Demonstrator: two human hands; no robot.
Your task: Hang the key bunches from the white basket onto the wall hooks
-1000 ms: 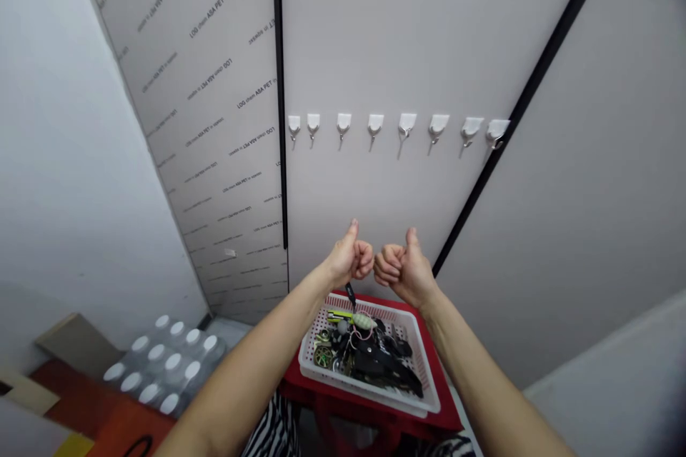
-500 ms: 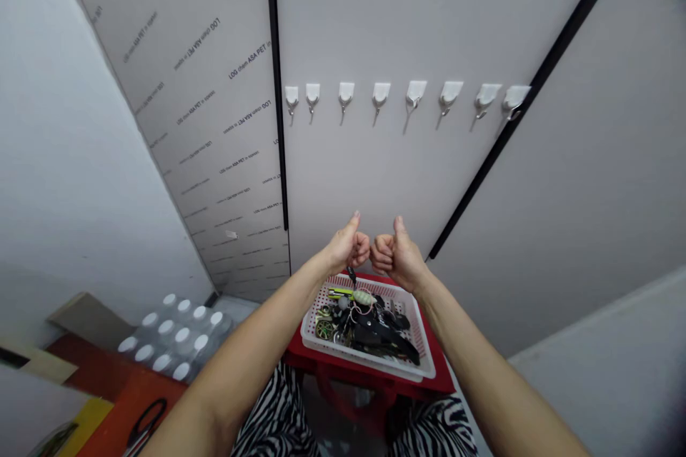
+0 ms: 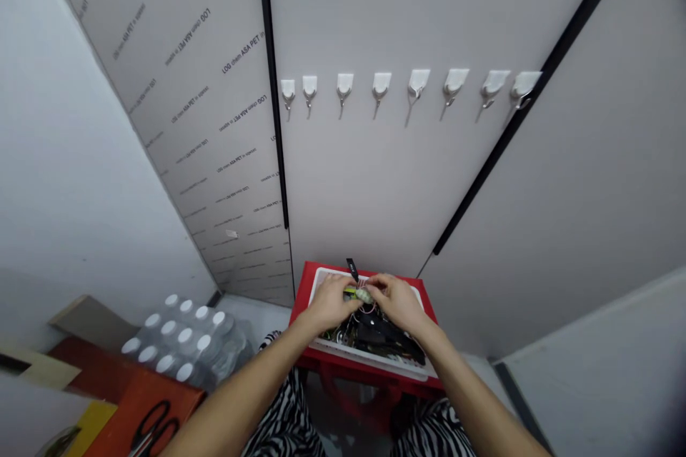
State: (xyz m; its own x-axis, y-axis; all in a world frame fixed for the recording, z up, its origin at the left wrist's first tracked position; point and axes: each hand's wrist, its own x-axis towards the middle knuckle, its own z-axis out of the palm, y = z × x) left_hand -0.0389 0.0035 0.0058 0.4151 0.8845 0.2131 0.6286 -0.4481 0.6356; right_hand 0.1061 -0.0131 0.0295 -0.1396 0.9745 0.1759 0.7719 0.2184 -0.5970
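Observation:
A white perforated plastic basket (image 3: 369, 363) sits on a red surface in front of me, full of key rings, straps and small metal pieces. My left hand (image 3: 332, 300) reaches in from the left, fingers and thumb curved around the near side of a pale green keychain (image 3: 364, 295). From the right, my right hand (image 3: 395, 298) pinches at the same keychain's other side. A yellow-green piece (image 3: 349, 290) shows beside the left fingertips. Behind the fingers a black tag (image 3: 351, 268) sticks up over the basket's far rim. Black straps (image 3: 389, 335) lie below the hands.
A row of several white adhesive hooks (image 3: 382, 86) runs across the grey panel ahead. Shrink-wrapped bottles with white caps (image 3: 185, 335) stand on the left. Black-handled scissors (image 3: 153, 428) lie on an orange surface (image 3: 182, 396) at lower left.
Both hands have dropped from above the basket, where they were closed with thumbs raised, down onto its contents. The keychain is now between their fingers. The view has shifted slightly.

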